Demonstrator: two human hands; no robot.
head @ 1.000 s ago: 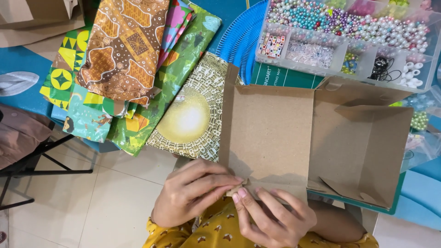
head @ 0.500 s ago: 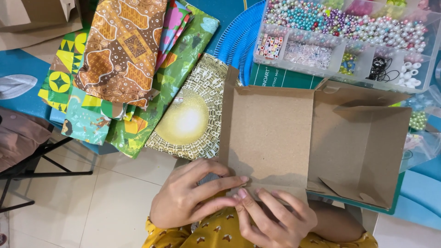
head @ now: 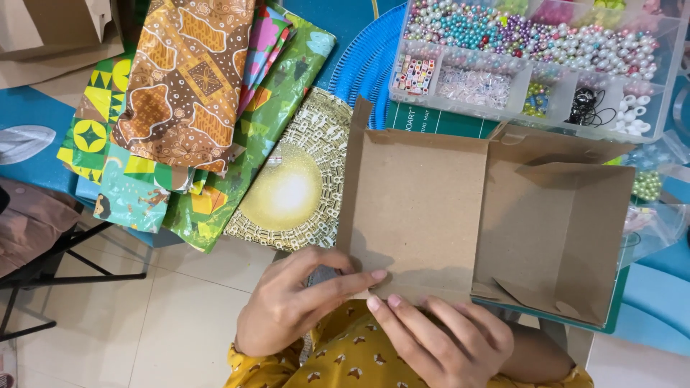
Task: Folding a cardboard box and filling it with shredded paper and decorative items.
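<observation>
An open brown cardboard box (head: 460, 208) lies on the table with its flat lid panel on the left and its tray part on the right. My left hand (head: 298, 302) pinches the lid's near corner, fingers over the edge. My right hand (head: 438, 341) presses its fingertips against the lid's near edge from below. Both hands grip the cardboard at the same corner flap.
Several folded patterned wrapping papers (head: 194, 115) fan out at the left, a gold one (head: 291, 190) beside the box. A clear compartment tray of beads (head: 532, 61) stands at the back, over a blue paper plate (head: 366, 65) and a green cutting mat (head: 438, 118). A black chair frame (head: 65, 251) stands lower left.
The small flap at the lid's near corner has been folded flat under my fingers. My right hand has slid slightly lower and to the right. The box sits almost unchanged.
</observation>
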